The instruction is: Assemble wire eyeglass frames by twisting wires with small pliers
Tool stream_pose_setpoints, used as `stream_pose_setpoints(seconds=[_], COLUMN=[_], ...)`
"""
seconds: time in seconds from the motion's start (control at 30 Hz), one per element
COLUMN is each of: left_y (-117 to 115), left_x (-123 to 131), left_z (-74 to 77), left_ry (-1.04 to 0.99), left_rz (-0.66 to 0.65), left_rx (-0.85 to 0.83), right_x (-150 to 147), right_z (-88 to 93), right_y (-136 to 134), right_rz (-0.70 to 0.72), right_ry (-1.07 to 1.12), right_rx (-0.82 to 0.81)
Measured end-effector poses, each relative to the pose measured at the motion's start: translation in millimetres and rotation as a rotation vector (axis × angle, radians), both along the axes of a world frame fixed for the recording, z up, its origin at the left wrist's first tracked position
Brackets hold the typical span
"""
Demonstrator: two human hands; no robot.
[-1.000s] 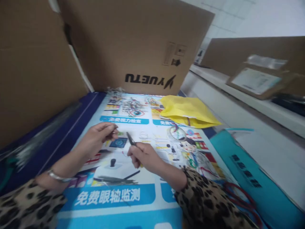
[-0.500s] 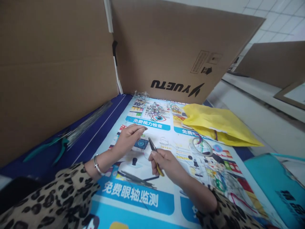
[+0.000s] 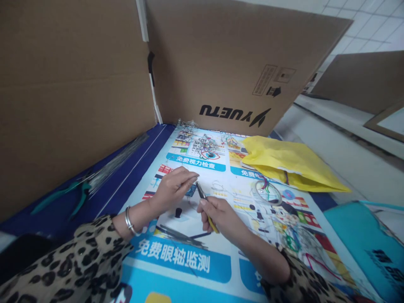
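Observation:
My right hand (image 3: 221, 215) is closed around small pliers (image 3: 204, 202) with yellow handles, the dark jaws pointing up and left. My left hand (image 3: 174, 186) is pinched shut just left of the jaw tips, holding something thin that I cannot make out. Both hands hover over a printed poster (image 3: 176, 261) that covers the table. A short bundle of thin dark wires (image 3: 179, 236) lies on the poster just below the hands. Small wire loops (image 3: 217, 187) lie beyond the pliers.
Cardboard walls (image 3: 78, 84) stand at the left and back. Green-handled pliers (image 3: 74, 191) and a bundle of long metal wires (image 3: 118, 162) lie at the left. A yellow bag (image 3: 290, 162), coloured wire pieces (image 3: 290, 240) and a teal bag (image 3: 362, 244) lie at the right.
My left hand has come down and right, closer to the plier tips. The view swung left between the first two frames and has since held steady.

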State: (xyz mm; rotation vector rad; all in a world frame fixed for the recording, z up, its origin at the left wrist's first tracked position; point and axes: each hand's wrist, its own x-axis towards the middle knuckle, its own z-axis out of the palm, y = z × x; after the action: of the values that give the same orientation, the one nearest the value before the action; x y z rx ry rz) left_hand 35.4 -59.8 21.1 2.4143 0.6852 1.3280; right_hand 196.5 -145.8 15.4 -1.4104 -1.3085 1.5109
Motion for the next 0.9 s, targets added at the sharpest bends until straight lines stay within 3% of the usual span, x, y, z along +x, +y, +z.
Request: stream_pose_setpoints(seconds=[0.37, 0.9], left_y=[2.3, 0.8], left_x=[-1.1, -1.2], left_z=[-0.8, -6.9], left_ry=[0.007, 0.064], left_rz=[0.07, 0.043], left_rx=[0.051, 0.085], right_x=[0.0, -0.8], right_z=[-0.9, 0.9], right_y=[-1.7, -0.3], right_rz=[-0.023, -0.008], right_ry=[0.011, -0.054], right_rx=[-0.006, 0.026])
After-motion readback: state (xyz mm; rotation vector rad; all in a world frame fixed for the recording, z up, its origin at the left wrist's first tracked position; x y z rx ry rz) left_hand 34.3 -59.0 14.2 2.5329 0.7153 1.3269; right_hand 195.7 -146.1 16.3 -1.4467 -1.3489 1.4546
